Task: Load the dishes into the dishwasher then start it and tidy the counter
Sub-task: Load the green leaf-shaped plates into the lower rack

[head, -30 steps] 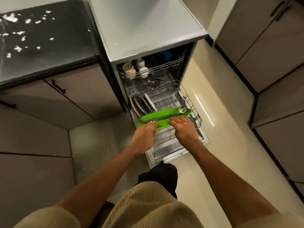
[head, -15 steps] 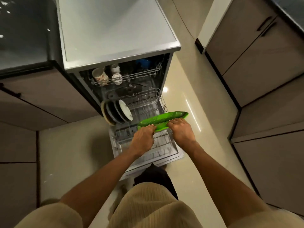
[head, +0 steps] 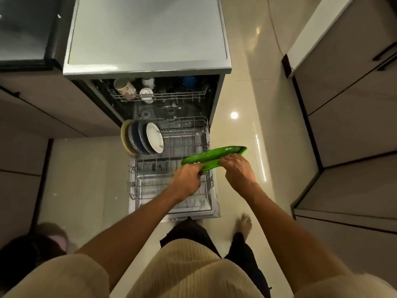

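Head view: left hand [head: 187, 179] and right hand [head: 237, 169] are both gripping the green tray [head: 211, 157], fingers curled, over the lower rack's [head: 171, 168] right edge.

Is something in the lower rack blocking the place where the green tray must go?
Nothing visible. The green tray, held by left hand and right hand, hangs over the lower rack; the plates stand at its far left.

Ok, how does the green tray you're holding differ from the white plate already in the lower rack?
The green tray is long and leaf-shaped; the white plate is round. The tray is held above the lower rack by the left hand and the right hand; the plate stands on edge in the rack, beside darker plates. The tray lies nearly flat over the rack's right side; the plate sits at its left. Both are dishes for this load.
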Demonstrator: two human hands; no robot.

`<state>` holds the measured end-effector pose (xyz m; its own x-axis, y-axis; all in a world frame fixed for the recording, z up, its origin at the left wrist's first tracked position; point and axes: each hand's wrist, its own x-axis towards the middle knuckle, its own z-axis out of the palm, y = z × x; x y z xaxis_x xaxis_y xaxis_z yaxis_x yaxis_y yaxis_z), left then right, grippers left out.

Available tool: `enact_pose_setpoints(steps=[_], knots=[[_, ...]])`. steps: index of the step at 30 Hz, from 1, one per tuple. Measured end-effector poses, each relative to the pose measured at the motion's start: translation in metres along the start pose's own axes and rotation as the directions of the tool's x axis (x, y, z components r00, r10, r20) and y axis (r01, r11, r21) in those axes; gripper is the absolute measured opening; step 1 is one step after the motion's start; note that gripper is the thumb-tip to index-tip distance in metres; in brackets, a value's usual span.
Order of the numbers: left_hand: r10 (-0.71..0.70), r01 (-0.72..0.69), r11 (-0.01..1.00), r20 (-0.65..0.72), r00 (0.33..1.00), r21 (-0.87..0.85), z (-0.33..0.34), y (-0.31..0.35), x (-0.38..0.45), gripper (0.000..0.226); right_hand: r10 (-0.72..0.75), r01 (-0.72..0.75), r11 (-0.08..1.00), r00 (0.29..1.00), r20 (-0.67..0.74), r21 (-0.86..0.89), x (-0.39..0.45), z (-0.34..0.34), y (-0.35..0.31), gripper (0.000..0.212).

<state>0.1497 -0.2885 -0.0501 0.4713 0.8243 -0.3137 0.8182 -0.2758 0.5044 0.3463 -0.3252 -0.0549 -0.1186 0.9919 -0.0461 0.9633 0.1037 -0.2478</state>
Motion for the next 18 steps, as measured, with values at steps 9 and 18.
enact_pose_setpoints(steps=[9, 18], knots=[[-0.270, 0.262, 0.962, -0.122, 0.955, -0.081, 0.063, 0.085, 0.023, 0.027, -0.289, 0.291, 0.957, 0.947, 0.139, 0.013, 0.017, -0.019, 0.104, 0.032], [-0.518, 0.457, 0.848, -0.234, 0.823, -0.270, 0.115, 0.127, 0.060, 0.034, -0.515, 0.530, 0.848, 0.815, 0.266, 0.020, 0.066, -0.010, 0.163, 0.039]])
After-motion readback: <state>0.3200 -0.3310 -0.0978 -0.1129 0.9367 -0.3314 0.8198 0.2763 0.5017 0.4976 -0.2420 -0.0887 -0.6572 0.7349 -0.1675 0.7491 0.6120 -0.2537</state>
